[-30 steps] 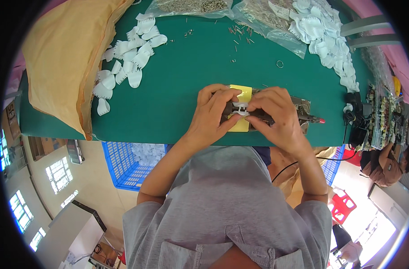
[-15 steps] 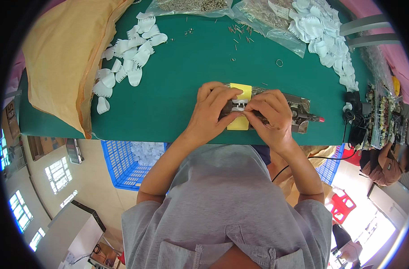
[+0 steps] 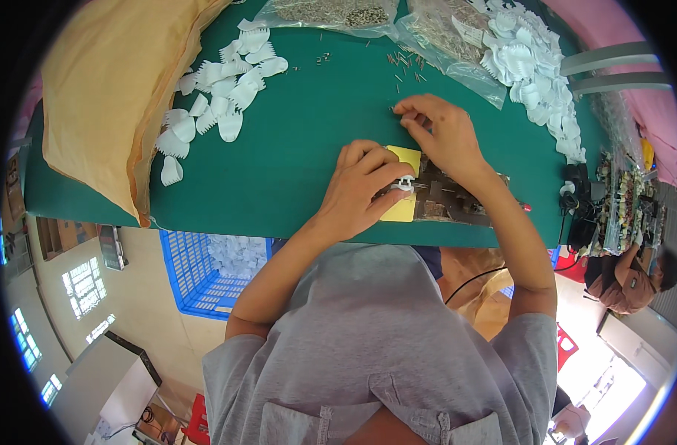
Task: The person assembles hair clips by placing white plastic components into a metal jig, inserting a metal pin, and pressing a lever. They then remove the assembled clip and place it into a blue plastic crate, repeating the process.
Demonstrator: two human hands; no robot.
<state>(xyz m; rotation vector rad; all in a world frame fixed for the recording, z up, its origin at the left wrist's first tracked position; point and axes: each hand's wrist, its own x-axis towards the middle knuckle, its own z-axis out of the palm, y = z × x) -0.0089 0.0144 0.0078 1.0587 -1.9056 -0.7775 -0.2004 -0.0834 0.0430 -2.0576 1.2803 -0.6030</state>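
Note:
My left hand (image 3: 362, 182) is closed on a small white plastic part (image 3: 405, 182) with slots, pressing it over a yellow pad (image 3: 403, 211) on a dark work fixture (image 3: 444, 200). Farther out over the green table, my right hand (image 3: 441, 132) has its fingers bent together and its fingertips down at the surface. Right at those fingertips shows a tiny metal piece (image 3: 391, 109); whether it is gripped is too small to make out. Several thin metal pins (image 3: 409, 59) lie scattered beyond this hand.
White toothed plastic pieces lie in a loose group (image 3: 227, 85) at left and a heap (image 3: 527, 63) at far right. Bags of small metal parts (image 3: 327, 11) lie along the back. A large tan paper bag (image 3: 104, 104) covers the left side. A blue crate (image 3: 197, 278) stands below the edge.
My right hand has left the white part and moved outward to the tiny metal piece on the table. My left hand keeps its hold at the fixture.

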